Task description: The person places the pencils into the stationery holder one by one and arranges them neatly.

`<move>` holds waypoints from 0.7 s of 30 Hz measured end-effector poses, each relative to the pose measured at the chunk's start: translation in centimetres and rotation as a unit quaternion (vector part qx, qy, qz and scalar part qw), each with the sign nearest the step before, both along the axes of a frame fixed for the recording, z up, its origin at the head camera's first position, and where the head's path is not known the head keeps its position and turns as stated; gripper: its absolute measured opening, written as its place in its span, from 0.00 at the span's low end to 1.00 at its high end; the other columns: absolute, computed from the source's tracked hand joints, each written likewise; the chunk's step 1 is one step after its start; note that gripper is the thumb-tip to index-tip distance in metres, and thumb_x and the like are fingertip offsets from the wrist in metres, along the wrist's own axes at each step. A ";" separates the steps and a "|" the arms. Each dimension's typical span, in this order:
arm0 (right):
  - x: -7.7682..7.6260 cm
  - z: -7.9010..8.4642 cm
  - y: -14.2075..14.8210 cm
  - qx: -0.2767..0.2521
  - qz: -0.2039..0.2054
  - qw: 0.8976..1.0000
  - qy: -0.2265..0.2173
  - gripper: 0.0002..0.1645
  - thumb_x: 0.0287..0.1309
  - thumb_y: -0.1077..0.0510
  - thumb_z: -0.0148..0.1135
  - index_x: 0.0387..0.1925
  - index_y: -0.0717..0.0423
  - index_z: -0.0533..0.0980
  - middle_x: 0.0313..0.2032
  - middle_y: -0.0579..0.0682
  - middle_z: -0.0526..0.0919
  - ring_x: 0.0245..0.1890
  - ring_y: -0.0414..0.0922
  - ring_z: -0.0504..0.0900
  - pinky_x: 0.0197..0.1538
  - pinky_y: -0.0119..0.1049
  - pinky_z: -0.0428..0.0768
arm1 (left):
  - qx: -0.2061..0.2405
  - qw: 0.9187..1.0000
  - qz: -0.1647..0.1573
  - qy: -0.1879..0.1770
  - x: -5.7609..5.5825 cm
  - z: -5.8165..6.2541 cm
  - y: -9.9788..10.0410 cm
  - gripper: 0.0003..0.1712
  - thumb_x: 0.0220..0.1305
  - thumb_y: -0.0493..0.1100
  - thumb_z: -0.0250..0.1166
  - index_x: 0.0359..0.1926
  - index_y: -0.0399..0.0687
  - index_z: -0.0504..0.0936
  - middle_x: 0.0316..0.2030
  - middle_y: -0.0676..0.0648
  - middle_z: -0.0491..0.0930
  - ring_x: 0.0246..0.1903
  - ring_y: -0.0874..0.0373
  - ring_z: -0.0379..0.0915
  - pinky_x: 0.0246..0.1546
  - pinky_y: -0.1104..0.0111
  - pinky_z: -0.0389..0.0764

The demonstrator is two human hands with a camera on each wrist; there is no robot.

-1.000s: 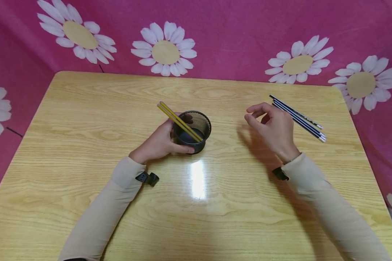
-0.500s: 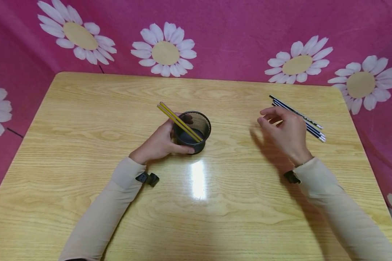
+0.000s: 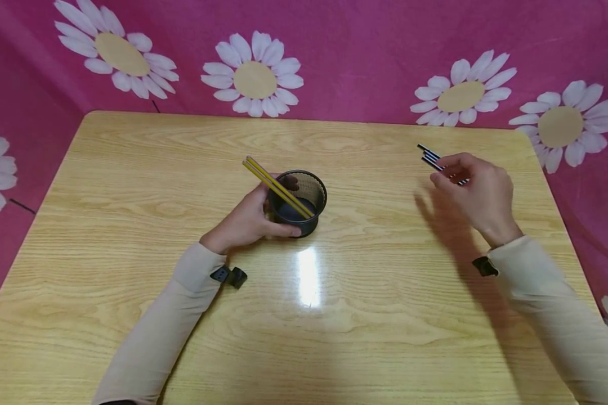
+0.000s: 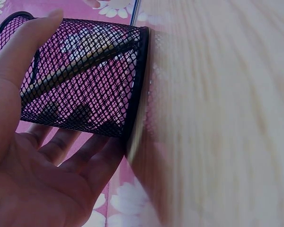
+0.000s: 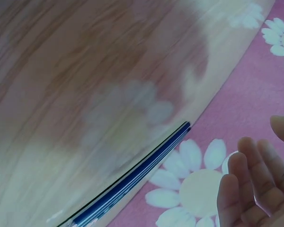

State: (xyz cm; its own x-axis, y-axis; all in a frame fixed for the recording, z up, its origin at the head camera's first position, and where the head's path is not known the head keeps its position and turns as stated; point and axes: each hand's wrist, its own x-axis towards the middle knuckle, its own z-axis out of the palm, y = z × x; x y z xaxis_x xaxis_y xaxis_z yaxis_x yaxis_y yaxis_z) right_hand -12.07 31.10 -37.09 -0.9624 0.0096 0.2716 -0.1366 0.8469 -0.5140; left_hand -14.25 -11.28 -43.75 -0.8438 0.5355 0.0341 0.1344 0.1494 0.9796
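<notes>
My left hand (image 3: 245, 222) grips a black mesh pencil cup (image 3: 310, 226) from its left side, thumb across the near wall. Two yellow pencils (image 3: 277, 187) lean in the cup, their upper ends past its left rim. In the left wrist view the fingers curl under the mesh wall (image 4: 85, 71), and the cup's base is at the tabletop. My right hand (image 3: 486, 194) hovers over several dark striped pencils (image 3: 430, 162), covering much of them. In the right wrist view its fingers are apart from the thumb with nothing between them, beside the bundle of pencils (image 5: 142, 172).
A wood-grain table (image 3: 182, 152) carries everything. Behind it hangs a pink cloth (image 3: 354, 56) printed with large white daisies. Glare (image 3: 309, 278) shines on the tabletop in front of the cup. A small black device (image 3: 229, 276) is worn at the left wrist, another (image 3: 485, 266) at the right.
My right hand has moved rightward, from left of the striped pencils to over them, and now hides their white ends. My left hand and the cup have stayed in place.
</notes>
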 end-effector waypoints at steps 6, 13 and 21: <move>-0.2 -0.1 1.5 0.039 0.000 0.999 -0.021 0.17 0.70 0.56 0.75 0.54 0.62 0.86 0.42 0.65 0.90 0.38 0.57 0.85 0.44 0.46 0.67 | 0.006 1.000 -0.002 0.004 -1.5 -3.4 -0.3 0.60 0.45 0.47 0.94 0.75 0.56 0.69 0.67 0.52 0.78 0.68 0.55 0.73 0.76 0.58 0.64; -0.4 -0.4 3.0 0.069 -0.010 0.997 -0.043 0.17 0.72 0.54 0.73 0.54 0.63 0.86 0.42 0.66 0.89 0.38 0.62 0.84 0.42 0.50 0.67 | 0.006 1.000 -0.006 0.005 -1.1 -2.7 -0.2 0.59 0.46 0.47 0.93 0.75 0.53 0.69 0.68 0.50 0.77 0.68 0.54 0.73 0.76 0.57 0.65; -1.1 -0.2 4.0 0.081 -0.023 0.994 -0.073 0.17 0.74 0.52 0.69 0.53 0.63 0.86 0.44 0.66 0.89 0.39 0.61 0.82 0.42 0.51 0.65 | -0.004 1.000 0.005 0.003 0.6 0.9 0.3 0.53 0.50 0.36 0.90 0.73 0.42 0.69 0.67 0.39 0.77 0.66 0.47 0.73 0.75 0.59 0.64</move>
